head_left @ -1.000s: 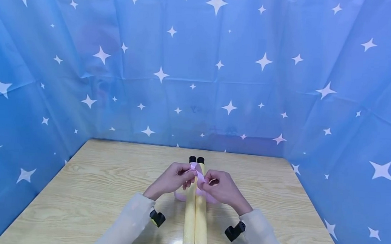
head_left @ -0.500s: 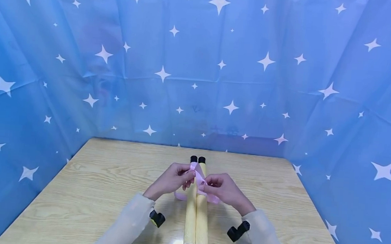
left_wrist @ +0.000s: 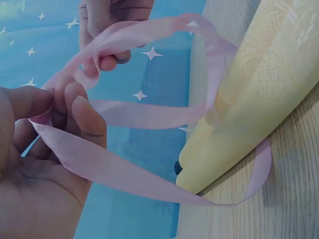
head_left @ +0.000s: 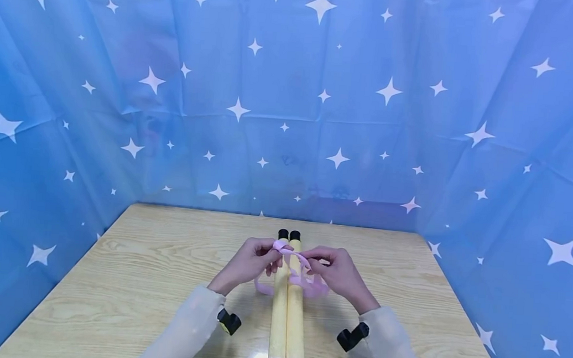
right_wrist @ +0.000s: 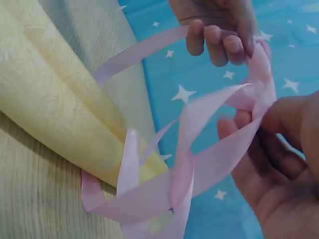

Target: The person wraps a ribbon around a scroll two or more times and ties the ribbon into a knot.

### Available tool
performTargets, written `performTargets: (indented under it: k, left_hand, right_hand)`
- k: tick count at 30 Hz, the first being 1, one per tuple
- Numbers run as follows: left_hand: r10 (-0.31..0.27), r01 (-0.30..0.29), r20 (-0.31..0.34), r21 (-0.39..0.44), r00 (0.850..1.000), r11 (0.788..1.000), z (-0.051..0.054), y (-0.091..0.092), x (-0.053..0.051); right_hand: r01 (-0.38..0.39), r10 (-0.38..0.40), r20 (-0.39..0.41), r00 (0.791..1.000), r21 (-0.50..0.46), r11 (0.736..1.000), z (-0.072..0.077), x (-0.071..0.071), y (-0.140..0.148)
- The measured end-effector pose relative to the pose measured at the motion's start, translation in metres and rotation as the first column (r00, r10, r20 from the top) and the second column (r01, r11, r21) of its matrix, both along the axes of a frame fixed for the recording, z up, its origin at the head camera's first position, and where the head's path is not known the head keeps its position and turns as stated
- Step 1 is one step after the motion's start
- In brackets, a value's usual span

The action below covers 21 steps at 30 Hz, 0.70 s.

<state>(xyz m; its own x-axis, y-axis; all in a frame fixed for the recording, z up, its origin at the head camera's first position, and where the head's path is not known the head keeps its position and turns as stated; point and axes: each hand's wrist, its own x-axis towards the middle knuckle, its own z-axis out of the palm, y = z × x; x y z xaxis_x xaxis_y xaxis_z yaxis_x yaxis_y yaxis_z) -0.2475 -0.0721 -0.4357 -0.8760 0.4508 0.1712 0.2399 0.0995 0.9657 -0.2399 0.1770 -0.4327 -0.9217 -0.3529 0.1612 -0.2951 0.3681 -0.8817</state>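
The pale wood-grained worktop [head_left: 171, 254] carries two yellow rolls [head_left: 295, 326] with black ends, lying close together, side by side.

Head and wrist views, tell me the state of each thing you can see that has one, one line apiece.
Ribbon, slack, loosely looped about the rolls, held by both hands, not drawn tight
Rolls, rolled up, lying side by side on the table
Left grip, pinching the ribbon
Right grip, pinching the ribbon
Sleeves, down to the wrists
Curtain, hanging, creased
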Motion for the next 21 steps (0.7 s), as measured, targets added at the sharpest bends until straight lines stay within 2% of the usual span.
performTargets:
  k: [4,8,12,14,18,21]
  left_hand:
    - [0.012,-0.012,0.006,0.022,1.0,1.0,0.001,0.0,0.0]
    - [0.026,-0.027,0.009,0.07,1.0,0.997,0.001,-0.001,0.0]
    - [0.026,-0.027,0.011,0.131,1.0,0.991,0.003,-0.003,-0.001]
    - [0.02,-0.024,0.022,0.169,1.0,0.985,0.004,-0.004,0.0]
    - [0.013,-0.036,0.089,0.27,0.996,0.962,0.006,-0.007,-0.001]
    - [0.022,-0.068,0.142,0.325,0.99,0.943,0.007,-0.01,-0.001]
  right_hand:
    - [0.068,-0.068,0.008,0.998,-0.01,0.998,0.003,0.001,0.0]
    - [0.098,-0.098,0.004,0.995,-0.033,0.995,0.008,0.001,0.001]
    - [0.117,-0.118,-0.044,0.992,-0.026,0.993,0.014,0.0,0.004]
    - [0.12,-0.119,-0.091,0.989,0.007,0.993,0.016,-0.001,0.007]
    - [0.132,-0.106,-0.189,0.976,0.126,0.983,0.023,-0.002,0.015]
    - [0.134,-0.096,-0.199,0.975,0.189,0.973,0.028,-0.002,0.025]
